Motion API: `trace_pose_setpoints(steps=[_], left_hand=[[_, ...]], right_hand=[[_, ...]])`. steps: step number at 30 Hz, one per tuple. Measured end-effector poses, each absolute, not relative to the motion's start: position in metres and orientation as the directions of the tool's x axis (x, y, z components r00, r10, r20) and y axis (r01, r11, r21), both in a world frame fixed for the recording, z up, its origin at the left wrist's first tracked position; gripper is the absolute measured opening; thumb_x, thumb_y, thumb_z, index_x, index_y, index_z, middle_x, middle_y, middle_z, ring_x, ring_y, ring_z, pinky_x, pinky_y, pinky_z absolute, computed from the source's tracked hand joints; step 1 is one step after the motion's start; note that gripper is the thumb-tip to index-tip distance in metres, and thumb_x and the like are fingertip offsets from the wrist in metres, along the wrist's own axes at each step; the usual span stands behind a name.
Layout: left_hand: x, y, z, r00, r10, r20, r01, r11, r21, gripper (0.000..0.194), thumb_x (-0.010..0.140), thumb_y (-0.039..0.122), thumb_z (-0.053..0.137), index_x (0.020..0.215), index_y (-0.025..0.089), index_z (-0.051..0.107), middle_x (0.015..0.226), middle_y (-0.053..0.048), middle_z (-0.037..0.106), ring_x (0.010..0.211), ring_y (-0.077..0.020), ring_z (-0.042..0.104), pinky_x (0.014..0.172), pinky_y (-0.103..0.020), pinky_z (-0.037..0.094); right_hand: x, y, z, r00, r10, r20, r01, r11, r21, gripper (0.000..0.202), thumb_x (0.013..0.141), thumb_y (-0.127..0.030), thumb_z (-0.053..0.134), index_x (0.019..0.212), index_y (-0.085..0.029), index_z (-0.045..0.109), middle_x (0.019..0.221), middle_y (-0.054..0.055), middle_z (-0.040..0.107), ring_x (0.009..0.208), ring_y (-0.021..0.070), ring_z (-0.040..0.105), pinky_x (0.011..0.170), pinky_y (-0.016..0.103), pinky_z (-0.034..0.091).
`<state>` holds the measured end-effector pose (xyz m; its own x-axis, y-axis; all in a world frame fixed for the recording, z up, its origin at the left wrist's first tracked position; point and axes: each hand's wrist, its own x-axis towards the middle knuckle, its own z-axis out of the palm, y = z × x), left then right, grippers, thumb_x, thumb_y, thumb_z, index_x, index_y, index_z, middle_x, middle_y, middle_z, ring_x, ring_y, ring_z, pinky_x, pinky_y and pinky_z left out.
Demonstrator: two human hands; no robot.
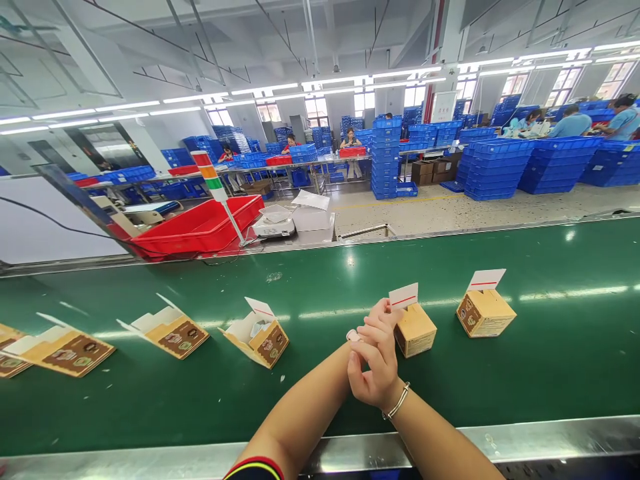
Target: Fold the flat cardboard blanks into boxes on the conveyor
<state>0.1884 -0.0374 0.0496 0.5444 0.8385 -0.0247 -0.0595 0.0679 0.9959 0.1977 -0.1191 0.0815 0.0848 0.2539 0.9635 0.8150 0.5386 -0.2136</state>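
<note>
My left hand [382, 309] is at the left side of a small cardboard box [418, 331], its fingers closed by the raised white flap [404, 296] with a red line. Much of that hand is hidden behind my right hand [375, 361], which crosses over it. The thumb and forefinger of my right hand are pinched together beside a small pale pink-white round thing [353, 335] at my left wrist. What sits between those fingertips is too small to make out. A silver bracelet [399, 402] is on my right wrist.
Another box [485, 313] with its flap up stands to the right on the green conveyor belt [320, 407]. Leftward are several open-topped boxes, the nearest box [270, 343] holding something pale. Beyond the belt are a red bin [200, 230], a scale [274, 225] and a signal light [210, 177].
</note>
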Motion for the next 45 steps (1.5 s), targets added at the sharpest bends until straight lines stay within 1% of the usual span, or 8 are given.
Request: trace_pose_setpoints(steps=[6,9,12,15,19,28,37,45], left_hand=[[0.154,-0.043,0.092,0.475,0.876,0.086,-0.150,-0.016,0.989,0.014,0.075,0.025,0.063,0.087,0.018,0.059,0.089,-0.007,0.065,0.082,-0.0169,0.063,0.080,-0.034,0.051],[0.089,-0.048,0.096,0.235,0.833,0.500,-0.070,-0.499,0.864,0.010,0.081,0.028,0.056,0.086,0.019,0.059,0.086,-0.006,0.065,0.082,-0.0182,0.063,0.076,-0.034,0.052],[0.024,-0.034,0.087,-0.263,0.469,0.843,0.208,-0.826,0.524,0.027,0.070,0.026,0.068,0.092,0.022,0.052,0.096,-0.004,0.060,0.093,-0.0199,0.060,0.085,-0.038,0.050],[-0.016,-0.012,0.065,-0.371,0.576,0.729,0.331,-0.651,0.683,0.055,0.066,0.035,0.072,0.112,0.022,0.045,0.117,-0.010,0.054,0.105,-0.0236,0.058,0.088,-0.041,0.049],[-0.012,-0.006,0.035,-0.126,0.872,0.474,0.296,-0.423,0.857,0.078,0.061,0.048,0.075,0.124,0.020,0.039,0.121,-0.015,0.054,0.107,-0.0285,0.060,0.093,-0.048,0.049],[0.043,-0.047,0.022,0.123,0.924,0.363,0.003,-0.366,0.931,0.081,0.054,0.053,0.082,0.121,0.020,0.052,0.127,-0.016,0.057,0.116,-0.0322,0.058,0.099,-0.047,0.047],[0.046,-0.028,0.039,0.325,0.922,0.208,-0.108,-0.182,0.977,0.048,0.071,0.059,0.068,0.095,0.018,0.072,0.114,-0.015,0.068,0.106,-0.0302,0.062,0.097,-0.047,0.047],[0.084,-0.027,0.036,0.327,0.885,0.331,0.070,-0.372,0.926,0.041,0.075,0.057,0.061,0.060,0.019,0.064,0.103,-0.012,0.066,0.102,-0.0269,0.057,0.095,-0.045,0.043]], right_hand=[[0.200,-0.116,0.084,0.115,0.263,0.958,0.808,0.536,-0.244,0.026,0.076,-0.007,0.049,0.098,-0.020,0.054,0.102,0.009,0.056,0.106,0.0246,0.057,0.095,0.053,0.049],[0.200,-0.116,0.079,0.112,0.295,0.949,0.798,0.543,-0.263,0.028,0.076,-0.007,0.049,0.100,-0.021,0.053,0.101,0.009,0.056,0.107,0.0241,0.057,0.096,0.053,0.047],[0.199,-0.114,0.071,0.100,0.360,0.928,0.765,0.569,-0.303,0.029,0.077,-0.008,0.050,0.102,-0.021,0.053,0.102,0.009,0.056,0.105,0.0233,0.057,0.094,0.049,0.049],[0.194,-0.109,0.059,0.027,0.584,0.811,0.688,0.578,-0.439,0.029,0.079,-0.011,0.051,0.107,-0.021,0.054,0.101,0.010,0.059,0.098,0.0214,0.059,0.087,0.042,0.054],[0.188,-0.102,0.043,-0.116,0.868,0.483,0.619,0.444,-0.648,0.045,0.079,-0.020,0.056,0.124,-0.018,0.052,0.120,0.015,0.057,0.113,0.0242,0.056,0.097,0.043,0.050],[0.195,-0.090,0.021,-0.167,0.870,0.465,0.669,0.446,-0.594,0.065,0.084,-0.038,0.062,0.144,-0.033,0.038,0.155,0.011,0.023,0.141,0.0324,0.029,0.109,0.054,0.035],[0.197,-0.085,0.020,0.028,0.875,0.483,0.497,0.407,-0.766,0.040,0.094,-0.046,0.043,0.105,-0.022,0.073,0.150,0.011,0.029,0.143,0.0305,0.025,0.115,0.048,0.028],[0.222,-0.068,0.030,0.318,0.862,0.395,0.194,0.349,-0.917,0.042,0.082,-0.052,0.056,0.057,-0.019,0.060,0.131,0.013,0.055,0.121,0.0271,0.053,0.103,0.038,0.042]])
